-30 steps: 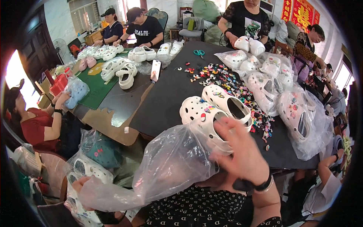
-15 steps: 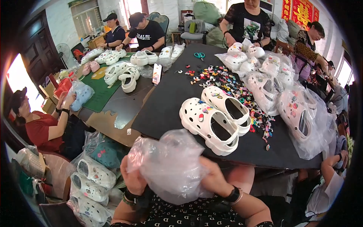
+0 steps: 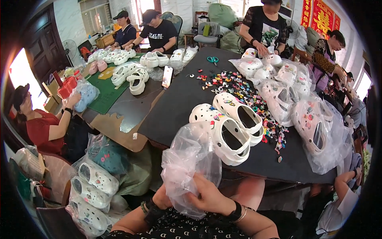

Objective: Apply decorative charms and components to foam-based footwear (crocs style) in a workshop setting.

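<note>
One hand, my right (image 3: 213, 196), pinches the bag (image 3: 184, 153), now bunched smaller; my left (image 3: 161, 198), half hidden, I cannot tell; clogs (image 3: 219, 133) remain unbagged.

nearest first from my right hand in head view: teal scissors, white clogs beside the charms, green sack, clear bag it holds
From your right hand:
1. Clear bag: held in it
2. White clogs: just ahead
3. Teal scissors: beyond the clogs
4. Green sack: far background

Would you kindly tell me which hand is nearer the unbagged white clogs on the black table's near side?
Right. The right hand is on the clear bag, below the white clogs; the left hand is farther off to their lower left.
</note>
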A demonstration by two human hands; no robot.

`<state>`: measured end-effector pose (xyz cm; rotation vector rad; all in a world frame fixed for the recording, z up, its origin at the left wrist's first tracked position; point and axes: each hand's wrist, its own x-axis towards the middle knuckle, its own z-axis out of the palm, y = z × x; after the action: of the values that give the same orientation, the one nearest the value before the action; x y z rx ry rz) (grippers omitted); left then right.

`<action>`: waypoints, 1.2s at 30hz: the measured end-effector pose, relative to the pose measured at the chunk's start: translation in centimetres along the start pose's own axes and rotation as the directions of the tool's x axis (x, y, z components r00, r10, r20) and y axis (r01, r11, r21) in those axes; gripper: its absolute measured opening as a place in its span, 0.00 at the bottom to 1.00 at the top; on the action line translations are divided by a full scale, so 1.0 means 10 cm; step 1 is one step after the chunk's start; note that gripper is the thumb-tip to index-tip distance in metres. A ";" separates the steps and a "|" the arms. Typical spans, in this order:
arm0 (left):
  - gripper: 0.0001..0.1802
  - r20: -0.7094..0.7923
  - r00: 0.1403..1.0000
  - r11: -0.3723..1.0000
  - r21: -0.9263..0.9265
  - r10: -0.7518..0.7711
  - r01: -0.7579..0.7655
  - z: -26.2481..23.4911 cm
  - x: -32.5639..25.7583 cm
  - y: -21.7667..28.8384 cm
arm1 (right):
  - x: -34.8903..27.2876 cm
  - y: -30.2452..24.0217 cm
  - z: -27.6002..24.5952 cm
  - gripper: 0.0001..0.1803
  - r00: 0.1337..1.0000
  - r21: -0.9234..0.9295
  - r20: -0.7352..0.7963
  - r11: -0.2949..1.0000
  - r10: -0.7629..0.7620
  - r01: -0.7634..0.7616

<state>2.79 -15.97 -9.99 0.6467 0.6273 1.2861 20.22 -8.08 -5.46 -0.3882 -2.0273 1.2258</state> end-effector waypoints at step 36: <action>0.28 0.029 1.000 0.735 0.678 -0.008 -0.014 0.38 0.15 0.45 | -0.02 -0.33 -0.64 0.31 0.972 -0.307 0.235 0.948 -0.013 0.087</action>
<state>2.87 -14.07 -4.18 1.2697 1.0928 1.0224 25.31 -5.78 -0.91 -0.3544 -2.4295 0.9489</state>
